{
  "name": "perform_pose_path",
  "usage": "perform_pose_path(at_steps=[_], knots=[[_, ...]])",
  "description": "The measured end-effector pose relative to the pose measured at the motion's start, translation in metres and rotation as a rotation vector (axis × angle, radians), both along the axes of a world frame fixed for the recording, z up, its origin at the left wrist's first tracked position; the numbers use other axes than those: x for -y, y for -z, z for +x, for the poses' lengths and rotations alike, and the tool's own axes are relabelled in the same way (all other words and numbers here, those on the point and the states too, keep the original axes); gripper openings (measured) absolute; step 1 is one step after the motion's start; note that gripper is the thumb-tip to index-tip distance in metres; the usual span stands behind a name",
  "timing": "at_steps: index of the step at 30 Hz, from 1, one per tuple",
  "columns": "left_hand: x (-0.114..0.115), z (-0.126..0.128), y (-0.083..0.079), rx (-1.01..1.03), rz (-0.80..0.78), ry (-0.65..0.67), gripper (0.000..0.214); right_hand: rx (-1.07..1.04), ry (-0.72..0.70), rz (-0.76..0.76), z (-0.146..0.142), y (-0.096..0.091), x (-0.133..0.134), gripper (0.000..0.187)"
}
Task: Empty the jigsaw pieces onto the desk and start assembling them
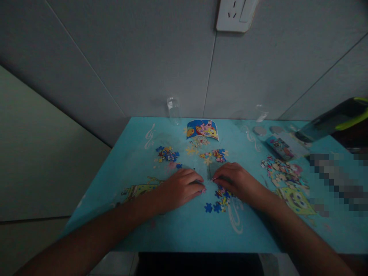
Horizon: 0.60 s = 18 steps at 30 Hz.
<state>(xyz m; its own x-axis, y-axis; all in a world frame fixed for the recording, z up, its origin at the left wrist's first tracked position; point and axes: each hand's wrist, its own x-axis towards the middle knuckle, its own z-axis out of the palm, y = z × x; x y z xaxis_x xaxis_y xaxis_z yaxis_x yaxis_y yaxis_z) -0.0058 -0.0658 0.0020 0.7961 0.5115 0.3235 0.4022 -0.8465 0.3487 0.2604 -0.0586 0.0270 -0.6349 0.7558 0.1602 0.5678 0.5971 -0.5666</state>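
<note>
Your left hand (184, 186) and right hand (238, 180) curl over the desk (178, 237); each grip's closure and hold cannot be told. Pieces (221, 199) lie beside the right, SpongeBob card (202, 129) beyond.

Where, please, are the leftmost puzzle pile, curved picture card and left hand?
Leftmost puzzle pile (168, 154): head view, pieces near its middle.
Curved picture card (202, 129): head view, its printed face.
Left hand (183, 185): head view, its back.

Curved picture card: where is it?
Head view: the curved picture card sits mid-frame toward the back of the table, right of the left clear container, beyond the puzzle pieces.
</note>
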Motion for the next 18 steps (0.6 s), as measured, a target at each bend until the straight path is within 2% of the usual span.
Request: perform_pose_path(at_steps=[3,5,7,9,12,15,18], knots=[[-0.001,0.001,-0.001,-0.009,0.044,0.027,0.017,-0.039,0.127,-0.071,0.002,0.003,-0.002,0.011],[-0.002,0.002,-0.002,-0.015,0.071,0.046,0.015,-0.055,0.162,-0.06,0.002,0.004,-0.003,0.012],[-0.002,0.002,-0.003,-0.021,0.095,0.046,0.013,-0.055,0.118,0.003,0.001,0.002,-0.002,0.012],[-0.003,0.001,-0.002,-0.024,0.117,0.03,0.012,-0.049,0.016,0.028,0.0,-0.003,0.001,0.012],[-0.004,-0.001,-0.001,-0.027,0.142,0.007,0.014,-0.083,-0.109,-0.042,-0.001,-0.012,0.005,0.012],[-0.005,-0.002,-0.002,-0.014,0.151,0.0,0.015,-0.146,-0.106,-0.132,-0.001,-0.017,0.007,0.012],[-0.006,-0.004,-0.004,-0.011,0.111,-0.005,0.014,-0.144,-0.025,-0.128,0.001,-0.014,0.004,0.013]])
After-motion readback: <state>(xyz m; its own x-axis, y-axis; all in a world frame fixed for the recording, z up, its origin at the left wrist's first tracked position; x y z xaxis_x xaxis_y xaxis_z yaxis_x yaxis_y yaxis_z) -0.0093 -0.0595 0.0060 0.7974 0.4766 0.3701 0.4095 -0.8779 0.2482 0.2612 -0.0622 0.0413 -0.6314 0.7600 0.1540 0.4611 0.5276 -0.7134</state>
